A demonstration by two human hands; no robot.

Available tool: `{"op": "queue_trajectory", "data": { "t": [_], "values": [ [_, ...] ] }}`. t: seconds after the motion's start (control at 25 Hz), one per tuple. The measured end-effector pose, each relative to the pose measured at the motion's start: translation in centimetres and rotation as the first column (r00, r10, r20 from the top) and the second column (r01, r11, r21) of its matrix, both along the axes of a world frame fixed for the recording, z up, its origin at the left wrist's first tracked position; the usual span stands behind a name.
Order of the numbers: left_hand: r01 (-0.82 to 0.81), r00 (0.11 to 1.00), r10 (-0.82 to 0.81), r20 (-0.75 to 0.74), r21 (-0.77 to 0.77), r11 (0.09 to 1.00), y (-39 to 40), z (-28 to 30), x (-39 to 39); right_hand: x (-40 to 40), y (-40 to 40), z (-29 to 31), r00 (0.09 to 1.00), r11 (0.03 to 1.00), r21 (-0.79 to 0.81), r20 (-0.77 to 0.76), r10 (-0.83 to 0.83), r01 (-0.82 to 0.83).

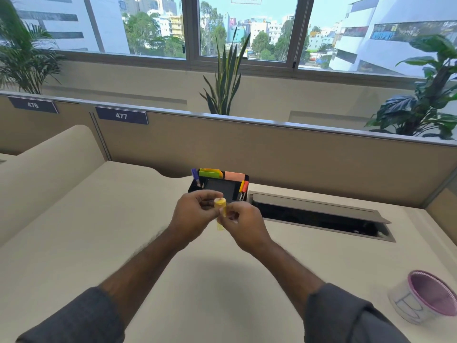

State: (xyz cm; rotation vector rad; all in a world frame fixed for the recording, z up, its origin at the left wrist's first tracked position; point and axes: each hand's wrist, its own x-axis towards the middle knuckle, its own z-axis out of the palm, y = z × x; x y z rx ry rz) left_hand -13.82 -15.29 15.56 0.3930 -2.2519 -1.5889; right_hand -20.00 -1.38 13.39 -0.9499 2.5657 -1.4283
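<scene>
just in front of the black organiser [217, 188], left hand [195, 214] and right hand [243, 224] both pinch a small, translucent yellow rolled sheet [220, 207], one end hanging loose.

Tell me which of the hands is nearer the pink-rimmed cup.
Right. The right hand is ahead and left of the pink-rimmed cup, well apart; the left hand lies farther left still. Both hold the yellow roll.

beige desk [123, 243] carries a black organizer [197, 188] and pink-rimmed cup [420, 303].
</scene>
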Motion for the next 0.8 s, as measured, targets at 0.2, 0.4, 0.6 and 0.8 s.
{"op": "queue_trajectory", "data": {
  "t": [0.2,0.4,0.6,0.8],
  "values": [
    [-0.105,0.994,0.104,-0.045,-0.023,0.994,-6.2,-1.1,-4.5,-4.9,-7.1,-0.7,1.0,0.999,-0.048,0.028,-0.015,0.016],
    [-0.111,0.994,0.11,-0.019,-0.134,0.985,-10.9,-3.9,-8.9,-9.4,-12.9,-3.9,0.997,0.996,0.04,-0.005,-0.082,0.082],
    [-0.094,0.994,0.103,0.032,-0.212,0.973,-13.0,-7.2,-11.3,-11.7,-15.1,-6.5,0.992,0.971,0.202,-0.054,-0.118,0.126],
    [-0.046,0.99,0.093,0.111,-0.367,0.929,-12.9,-8.6,-11.2,-11.9,-14.9,-7.2,0.992,0.944,0.312,-0.099,-0.081,0.108]
  ]
}}
